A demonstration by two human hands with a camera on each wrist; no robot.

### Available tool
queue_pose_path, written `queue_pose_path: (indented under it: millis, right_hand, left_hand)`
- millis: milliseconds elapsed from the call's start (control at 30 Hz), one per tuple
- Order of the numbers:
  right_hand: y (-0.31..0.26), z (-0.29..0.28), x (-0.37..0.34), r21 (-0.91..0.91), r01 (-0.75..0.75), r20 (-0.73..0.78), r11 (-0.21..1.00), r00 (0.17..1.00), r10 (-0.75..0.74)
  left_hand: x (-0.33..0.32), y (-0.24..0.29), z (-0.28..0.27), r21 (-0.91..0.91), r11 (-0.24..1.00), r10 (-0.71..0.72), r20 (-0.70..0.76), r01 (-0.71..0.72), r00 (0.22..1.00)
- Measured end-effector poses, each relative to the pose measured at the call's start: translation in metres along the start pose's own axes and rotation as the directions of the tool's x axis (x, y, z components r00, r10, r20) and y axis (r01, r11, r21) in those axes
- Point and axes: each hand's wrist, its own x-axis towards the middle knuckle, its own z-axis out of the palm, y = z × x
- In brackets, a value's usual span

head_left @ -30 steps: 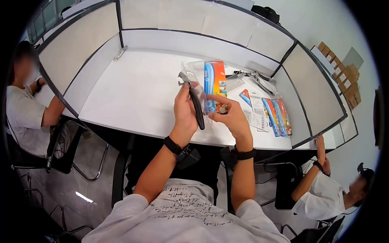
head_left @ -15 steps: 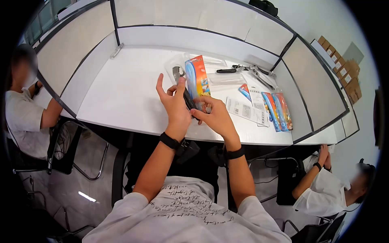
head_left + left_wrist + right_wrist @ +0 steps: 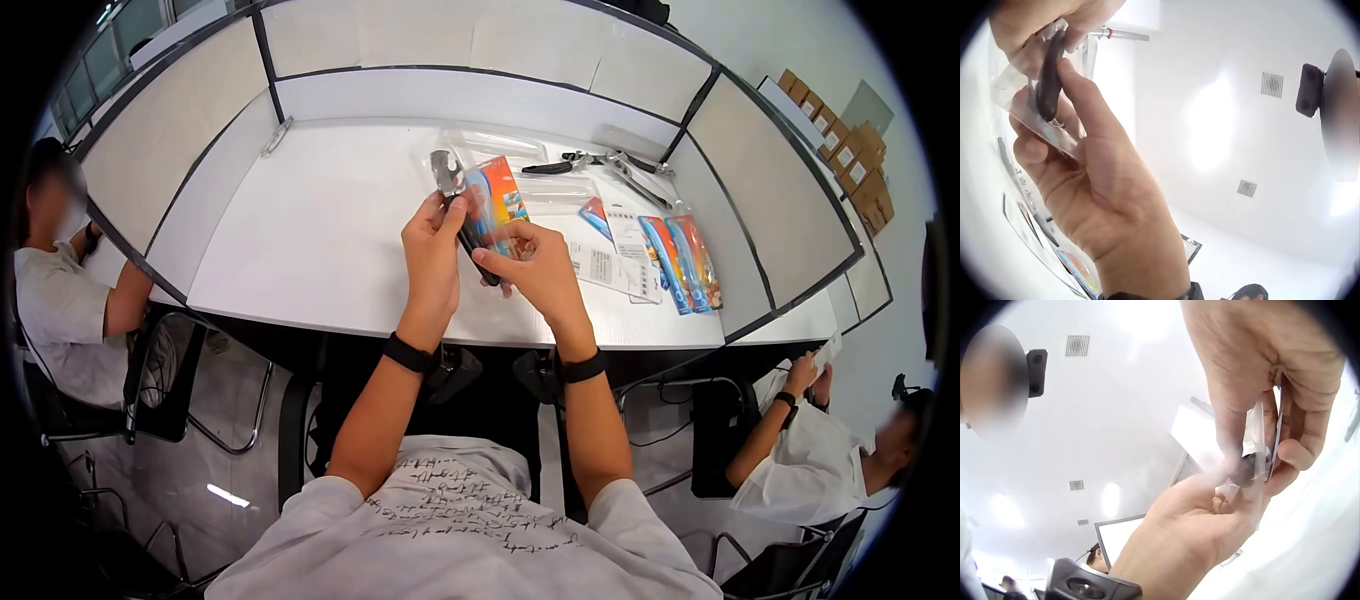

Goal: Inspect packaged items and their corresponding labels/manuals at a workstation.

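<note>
In the head view my left hand (image 3: 432, 255) holds a black-handled tool with a notched metal head (image 3: 446, 172), thumb along its handle. Clear plastic packaging surrounds the tool, and a blue-and-orange printed card (image 3: 507, 188) lies right behind it. My right hand (image 3: 541, 275) pinches the lower part, its thumb by the handle's end and its fingers behind the card. From the left wrist, the dark handle (image 3: 1051, 81) shows between both hands. In the right wrist view the card's thin edge (image 3: 1280, 428) runs between the right thumb and fingers.
Clear plastic shells (image 3: 560, 192) and metal tools with black handles (image 3: 640, 185) lie at the back right. White cards (image 3: 612, 264) and packaged blue-and-orange cards (image 3: 692, 272) are nearer. Partitions (image 3: 172, 140) enclose the desk; a person sits on either side.
The tool, first upright in the left hand beside the card, has come against the card and plastic. The left index finger, stretched out half a second ago, has folded in. The right hand has moved left.
</note>
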Motion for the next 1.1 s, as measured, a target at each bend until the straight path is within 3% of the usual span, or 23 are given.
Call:
queue_pose_path:
  millis: [100, 167, 233, 300, 367, 433, 500, 600, 700, 767, 833, 867, 900, 967, 1100]
  right_hand:
    - [0.006, -0.002, 0.005, 0.038, 0.047, -0.018, 0.998, 0.999, -0.047]
    - [0.004, -0.003, 0.005, 0.152, 0.103, -0.062, 0.983, 0.994, -0.094]
    - [0.007, -0.01, 0.007, 0.172, 0.114, -0.019, 0.978, 0.994, -0.112]
    - [0.006, -0.01, 0.008, 0.042, 0.318, -0.181, 0.947, 0.935, -0.305]
    - [-0.003, -0.018, 0.004, 0.054, 0.299, -0.157, 0.953, 0.945, -0.288]
    - [-0.022, -0.019, 0.001, 0.223, 0.181, -0.159, 0.958, 0.976, -0.147]
    - [-0.022, -0.03, 0.006, 0.122, 0.157, -0.083, 0.98, 0.985, -0.148]
    - [-0.02, -0.024, 0.007, 0.29, 0.189, -0.076, 0.938, 0.982, -0.174]
    - [-0.02, -0.027, 0.007, 0.259, 0.232, -0.108, 0.938, 0.972, -0.21]
    - [-0.009, -0.033, 0.012, 0.354, 0.202, -0.107, 0.913, 0.979, -0.175]
    - [-0.004, -0.041, 0.015, 0.291, 0.249, -0.14, 0.924, 0.966, -0.216]
    - [-0.002, -0.042, 0.016, 0.443, 0.18, -0.199, 0.878, 0.975, -0.099]
    - [0.002, -0.049, 0.017, 0.53, 0.211, -0.198, 0.822, 0.973, -0.122]
    - [0.008, -0.06, 0.02, 0.531, 0.205, -0.227, 0.822, 0.969, -0.095]
    - [-0.003, -0.062, 0.015, 0.44, 0.374, -0.424, 0.817, 0.888, -0.178]
  left_hand:
    - [0.001, 0.01, -0.003, -0.041, 0.999, -0.003, -0.021, 0.002, 1.0]
    - [0.003, 0.017, -0.005, -0.067, 0.997, -0.039, -0.144, 0.03, 0.989]
    - [0.01, 0.014, -0.02, -0.094, 0.995, -0.048, -0.132, 0.036, 0.99]
    - [0.013, 0.014, -0.03, -0.031, 0.99, -0.142, -0.097, 0.14, 0.985]
    - [0.012, 0.012, -0.029, -0.08, 0.991, -0.116, -0.093, 0.109, 0.989]
    - [0.012, 0.015, -0.026, -0.174, 0.967, -0.194, -0.014, 0.189, 0.981]
    - [0.008, 0.016, -0.02, -0.215, 0.943, -0.252, 0.042, 0.255, 0.967]
    - [0.005, 0.02, -0.015, -0.123, 0.953, -0.259, 0.132, 0.275, 0.957]
    - [0.001, 0.023, -0.012, -0.001, 0.972, -0.232, 0.197, 0.237, 0.953]
    - [-0.004, 0.027, -0.007, 0.077, 0.973, -0.228, 0.187, 0.217, 0.955]
    - [-0.006, 0.025, -0.005, 0.177, 0.967, -0.214, 0.187, 0.181, 0.959]
    - [-0.007, 0.023, -0.004, 0.193, 0.966, -0.211, 0.196, 0.173, 0.958]
    - [-0.009, 0.021, -0.003, 0.211, 0.963, -0.209, 0.205, 0.166, 0.956]
    - [-0.013, 0.018, 0.001, 0.22, 0.959, -0.228, 0.217, 0.18, 0.949]
    - [-0.022, 0.005, 0.007, 0.265, 0.925, -0.337, 0.238, 0.273, 0.911]
